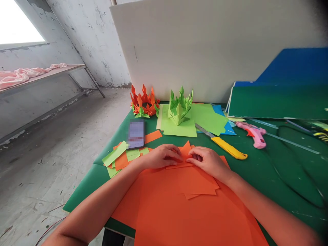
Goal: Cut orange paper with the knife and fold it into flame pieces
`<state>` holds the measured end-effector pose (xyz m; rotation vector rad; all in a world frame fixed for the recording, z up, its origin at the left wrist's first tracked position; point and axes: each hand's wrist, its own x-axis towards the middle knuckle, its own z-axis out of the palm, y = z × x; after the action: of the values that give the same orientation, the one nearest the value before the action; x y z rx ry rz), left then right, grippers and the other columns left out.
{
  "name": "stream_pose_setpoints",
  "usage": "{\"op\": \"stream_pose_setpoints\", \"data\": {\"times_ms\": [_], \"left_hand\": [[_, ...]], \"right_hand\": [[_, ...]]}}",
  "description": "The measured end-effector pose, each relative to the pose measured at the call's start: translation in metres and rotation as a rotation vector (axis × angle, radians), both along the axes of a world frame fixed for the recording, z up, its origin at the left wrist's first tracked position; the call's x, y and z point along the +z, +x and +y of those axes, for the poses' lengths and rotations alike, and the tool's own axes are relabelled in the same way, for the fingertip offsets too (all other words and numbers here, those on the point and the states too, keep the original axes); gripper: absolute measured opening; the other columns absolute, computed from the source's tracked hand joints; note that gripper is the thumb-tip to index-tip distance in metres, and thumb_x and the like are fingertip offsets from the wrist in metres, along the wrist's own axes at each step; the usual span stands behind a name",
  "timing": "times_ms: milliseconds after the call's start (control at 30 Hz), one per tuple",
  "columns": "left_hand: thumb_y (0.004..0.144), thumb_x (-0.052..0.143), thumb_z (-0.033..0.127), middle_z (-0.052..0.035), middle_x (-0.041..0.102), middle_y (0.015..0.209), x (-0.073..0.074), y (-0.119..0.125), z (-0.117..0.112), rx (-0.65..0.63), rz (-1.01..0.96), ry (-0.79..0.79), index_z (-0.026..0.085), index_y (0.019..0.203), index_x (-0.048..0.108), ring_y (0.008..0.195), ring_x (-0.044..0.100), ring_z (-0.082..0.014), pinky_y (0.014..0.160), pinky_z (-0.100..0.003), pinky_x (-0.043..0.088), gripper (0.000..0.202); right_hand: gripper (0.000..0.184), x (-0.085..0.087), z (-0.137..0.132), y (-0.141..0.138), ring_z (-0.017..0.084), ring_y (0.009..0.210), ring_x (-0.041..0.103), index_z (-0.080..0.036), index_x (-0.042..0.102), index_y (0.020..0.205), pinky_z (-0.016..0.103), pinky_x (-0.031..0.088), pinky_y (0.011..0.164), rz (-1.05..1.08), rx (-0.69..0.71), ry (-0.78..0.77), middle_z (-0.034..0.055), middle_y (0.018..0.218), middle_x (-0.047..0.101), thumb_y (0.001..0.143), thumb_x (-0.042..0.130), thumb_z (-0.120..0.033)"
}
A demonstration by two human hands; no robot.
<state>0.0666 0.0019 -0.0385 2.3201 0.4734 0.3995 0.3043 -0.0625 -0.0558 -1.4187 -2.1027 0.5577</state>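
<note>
Between my hands is a small folded piece of orange paper (185,160), with a pointed tip standing up at its far side. My left hand (164,156) pinches its left part, fingers bent over the paper. From the other side, my right hand (207,161) holds it with thumb and forefinger close together. The fingers hide some of the folds. Beneath lie smaller orange sheets (202,186) on top of large orange sheets (179,218), which spread toward me over the green tabletop (289,171).
Behind the hands stand a red-orange paper crown (144,102) and a green paper crown (180,107). A phone (136,134) lies beside green and orange scraps (120,160). To the right are a yellow utility knife (229,147), a pink glue gun (253,134) and its cord.
</note>
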Motion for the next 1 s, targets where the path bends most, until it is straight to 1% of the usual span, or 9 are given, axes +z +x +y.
{"op": "stream_pose_setpoints", "data": {"times_ms": [100, 200, 267, 333, 433, 567, 700, 867, 1000], "left_hand": [[0.089, 0.061, 0.014, -0.0074, 0.061, 0.117, 0.001, 0.000, -0.001, 0.003, 0.022, 0.043, 0.024, 0.108, 0.075, 0.107, 0.060, -0.0188, 0.097, -0.029, 0.046, 0.025], [0.091, 0.059, 0.016, -0.0073, 0.060, 0.120, 0.002, 0.000, -0.002, 0.002, 0.048, 0.065, 0.025, 0.110, 0.074, 0.110, 0.059, -0.0196, 0.098, -0.030, 0.046, 0.026], [0.093, 0.057, 0.017, -0.0075, 0.060, 0.120, 0.002, 0.000, -0.002, -0.003, 0.058, 0.074, 0.025, 0.111, 0.074, 0.110, 0.059, -0.0198, 0.099, -0.030, 0.046, 0.026], [0.093, 0.056, 0.018, -0.0076, 0.060, 0.119, 0.002, 0.000, -0.002, -0.008, 0.062, 0.082, 0.025, 0.111, 0.074, 0.109, 0.059, -0.0198, 0.099, -0.030, 0.045, 0.026], [0.093, 0.056, 0.017, -0.0078, 0.061, 0.117, 0.001, 0.000, -0.001, -0.013, 0.054, 0.090, 0.024, 0.110, 0.074, 0.108, 0.059, -0.0196, 0.099, -0.030, 0.044, 0.025], [0.094, 0.053, 0.015, -0.0089, 0.060, 0.116, 0.000, 0.000, -0.001, -0.022, 0.044, 0.100, 0.021, 0.108, 0.074, 0.106, 0.059, -0.0194, 0.098, -0.029, 0.044, 0.026], [0.097, 0.047, 0.016, -0.0091, 0.059, 0.115, 0.000, 0.001, -0.002, -0.019, 0.066, 0.134, 0.022, 0.111, 0.072, 0.106, 0.058, -0.0191, 0.097, -0.030, 0.044, 0.030], [0.098, 0.042, 0.016, -0.0088, 0.056, 0.114, 0.000, 0.001, -0.004, -0.005, 0.093, 0.167, 0.025, 0.115, 0.072, 0.102, 0.058, -0.0178, 0.092, -0.028, 0.046, 0.036], [0.098, 0.041, 0.013, -0.0077, 0.055, 0.115, 0.002, 0.001, -0.006, 0.000, 0.122, 0.188, 0.028, 0.117, 0.071, 0.103, 0.057, -0.0176, 0.093, -0.028, 0.045, 0.039]], "right_hand": [[0.009, -0.001, -0.001, -0.001, 0.015, 0.060, 0.054, -0.023, 0.060, 0.086, 0.025, 0.040, 0.052, 0.003, -0.021, -0.005, -0.0030, 0.066, 0.057, 0.085, 0.068, -0.026], [0.014, -0.001, -0.002, 0.003, 0.016, 0.062, 0.057, -0.025, 0.061, 0.100, 0.026, 0.044, 0.053, -0.003, 0.005, 0.051, -0.0028, 0.069, 0.061, 0.087, 0.066, -0.025], [0.012, -0.001, -0.003, 0.008, 0.018, 0.075, 0.063, -0.025, 0.062, 0.102, 0.029, 0.051, 0.066, -0.014, 0.091, 0.186, 0.0005, 0.081, 0.067, 0.092, 0.059, -0.021], [0.017, 0.001, -0.004, 0.014, 0.020, 0.091, 0.064, -0.024, 0.065, 0.101, 0.035, 0.053, 0.083, -0.027, 0.213, 0.368, 0.0042, 0.095, 0.071, 0.095, 0.052, -0.015], [0.025, 0.004, -0.006, 0.023, 0.020, 0.097, 0.065, -0.020, 0.066, 0.110, 0.036, 0.054, 0.087, -0.085, 0.377, 0.486, 0.0078, 0.105, 0.071, 0.094, 0.049, -0.010], [0.033, 0.007, -0.007, 0.026, 0.021, 0.096, 0.067, -0.018, 0.066, 0.116, 0.035, 0.057, 0.082, -0.213, 0.481, 0.505, 0.0090, 0.106, 0.073, 0.094, 0.043, -0.009], [0.035, 0.007, -0.007, 0.024, 0.021, 0.096, 0.067, -0.018, 0.068, 0.115, 0.035, 0.058, 0.080, -0.273, 0.470, 0.499, 0.0100, 0.106, 0.073, 0.096, 0.039, -0.010], [0.037, 0.007, -0.008, 0.023, 0.023, 0.099, 0.066, -0.017, 0.069, 0.116, 0.038, 0.058, 0.084, -0.272, 0.459, 0.493, 0.0109, 0.110, 0.072, 0.094, 0.040, -0.010], [0.038, 0.008, -0.008, 0.023, 0.023, 0.098, 0.067, -0.019, 0.069, 0.116, 0.039, 0.058, 0.083, -0.266, 0.463, 0.479, 0.0105, 0.108, 0.073, 0.092, 0.041, -0.009]]}}
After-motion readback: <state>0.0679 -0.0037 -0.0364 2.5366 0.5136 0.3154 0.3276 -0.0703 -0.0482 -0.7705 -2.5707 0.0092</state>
